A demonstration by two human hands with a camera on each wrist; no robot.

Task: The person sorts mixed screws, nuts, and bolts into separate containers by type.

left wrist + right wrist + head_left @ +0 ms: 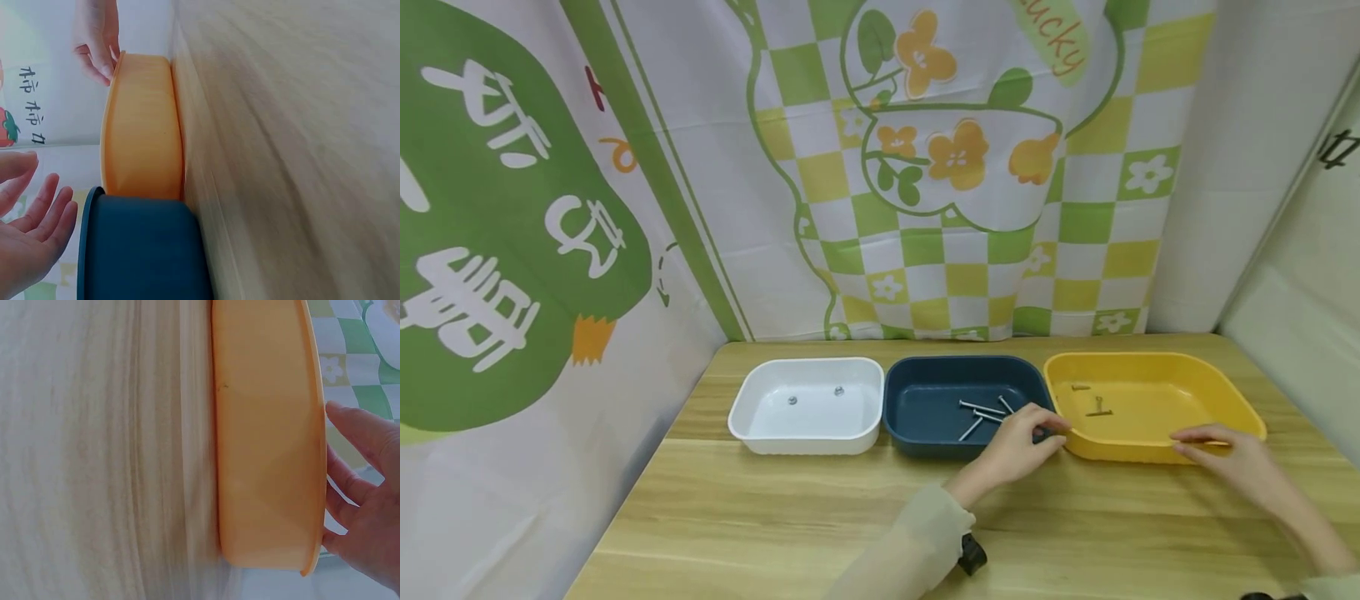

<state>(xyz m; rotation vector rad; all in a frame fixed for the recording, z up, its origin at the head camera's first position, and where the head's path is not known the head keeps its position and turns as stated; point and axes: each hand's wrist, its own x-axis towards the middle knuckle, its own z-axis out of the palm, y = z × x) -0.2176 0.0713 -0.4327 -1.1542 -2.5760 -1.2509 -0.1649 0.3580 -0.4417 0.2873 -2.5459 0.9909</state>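
My left hand (1017,446) hovers by the front right corner of the dark blue tray (917,443), close to where it meets the yellow tray (1123,450). In the left wrist view its fingers are spread and relaxed, with nothing between them. At the front rim of the yellow tray is my right hand (1236,462), thumb and fingers loosely bent, fingertips right at the rim (324,462). Several long silver screws (981,408) lie in the blue tray, partly behind the left hand. A few short brass-coloured screws (1099,412) lie inside the yellow tray.
At the left of the row stands a white tray (808,446) with two small metal nuts (838,391). All the trays rest on a wood-grain table (760,517). A printed curtain (955,275) hangs behind the table, and more cloth hangs at both sides.
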